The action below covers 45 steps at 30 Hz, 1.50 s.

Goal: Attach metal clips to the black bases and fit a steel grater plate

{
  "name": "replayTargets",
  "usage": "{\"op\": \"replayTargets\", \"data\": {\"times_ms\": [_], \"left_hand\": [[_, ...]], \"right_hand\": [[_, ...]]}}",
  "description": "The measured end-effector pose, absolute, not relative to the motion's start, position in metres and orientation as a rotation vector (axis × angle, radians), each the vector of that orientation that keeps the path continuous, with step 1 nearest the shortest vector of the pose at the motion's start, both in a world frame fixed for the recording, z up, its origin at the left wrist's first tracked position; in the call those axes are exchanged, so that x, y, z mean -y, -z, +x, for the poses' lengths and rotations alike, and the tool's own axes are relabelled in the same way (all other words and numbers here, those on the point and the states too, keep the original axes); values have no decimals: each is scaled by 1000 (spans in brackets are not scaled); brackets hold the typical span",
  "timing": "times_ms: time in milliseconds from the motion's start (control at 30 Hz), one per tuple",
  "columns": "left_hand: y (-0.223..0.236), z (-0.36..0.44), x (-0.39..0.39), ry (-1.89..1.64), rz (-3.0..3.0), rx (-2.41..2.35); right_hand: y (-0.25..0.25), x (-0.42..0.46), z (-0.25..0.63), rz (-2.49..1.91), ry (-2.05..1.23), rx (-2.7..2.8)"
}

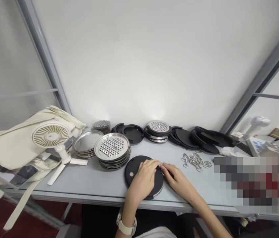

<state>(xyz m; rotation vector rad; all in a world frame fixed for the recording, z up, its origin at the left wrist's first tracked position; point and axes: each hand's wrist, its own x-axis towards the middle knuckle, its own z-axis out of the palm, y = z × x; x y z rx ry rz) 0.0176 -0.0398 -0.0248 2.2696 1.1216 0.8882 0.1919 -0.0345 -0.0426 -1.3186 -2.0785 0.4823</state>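
A black round case [135,164] with a pale round spot lies near the table's front edge. A silvery metal rim shows along its lower right side. My left hand [144,177] lies across the case, fingers bent over and holding it, their tips at its right rim. At that same rim my right hand [175,178] has thumb and fingertips pressed together, almost touching the left fingertips. Whatever is pinched there is too small to make out. To the right lies a loose heap of small metal hooks or rings [195,160].
Stacked perforated metal grater discs [112,147] stand left of my hands, beside plain metal discs [87,142]. Black round parts [133,134] and another grater stack [158,127] line the wall. A white fan [51,135] and cream bag [13,142] occupy the left end; black parts [186,138] lie right.
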Motion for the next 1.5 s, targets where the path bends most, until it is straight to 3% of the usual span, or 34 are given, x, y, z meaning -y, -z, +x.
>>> {"op": "replayTargets", "data": {"times_ms": [1500], "left_hand": [[14,16,44,-786,2334,-1116]], "right_hand": [[45,37,196,-1326,-441,2095]]}}
